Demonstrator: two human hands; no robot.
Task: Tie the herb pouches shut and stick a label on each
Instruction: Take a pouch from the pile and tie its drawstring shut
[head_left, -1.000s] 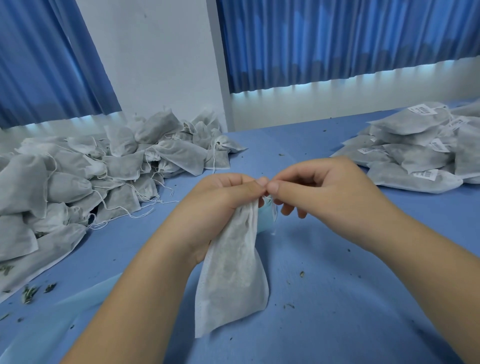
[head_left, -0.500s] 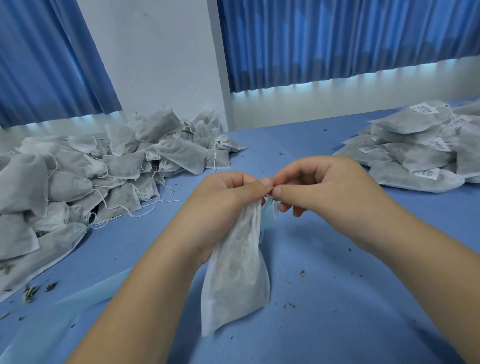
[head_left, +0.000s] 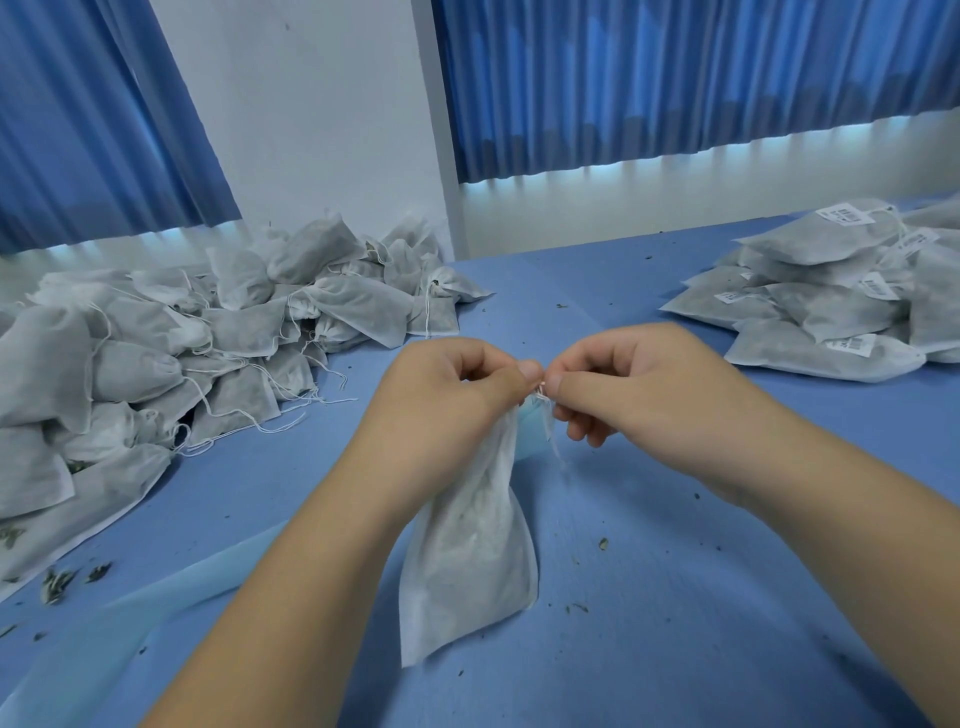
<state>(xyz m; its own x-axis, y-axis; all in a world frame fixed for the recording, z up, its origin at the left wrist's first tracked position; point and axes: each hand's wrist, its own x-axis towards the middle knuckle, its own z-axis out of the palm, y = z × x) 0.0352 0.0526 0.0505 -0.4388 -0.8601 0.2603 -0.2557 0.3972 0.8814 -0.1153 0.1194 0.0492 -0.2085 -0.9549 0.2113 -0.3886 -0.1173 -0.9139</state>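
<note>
Gripping a herb pouch (head_left: 470, 561) by its neck in the left hand (head_left: 441, 395), pinching its drawstring (head_left: 541, 394) in the right hand (head_left: 639, 389), over the blue desk (head_left: 675, 597); flanked by a pouch heap (head_left: 156, 353) at desk's left, a labelled stack (head_left: 831, 306) at desk's right.

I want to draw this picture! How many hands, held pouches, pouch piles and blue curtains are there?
Hands: 2, left hand and right hand
Pouches in hands: 1, held pouch
Pouch piles: 2, unlabelled pile and labelled pile
Blue curtains: 2, left curtain and right curtain
Total: 7
</note>
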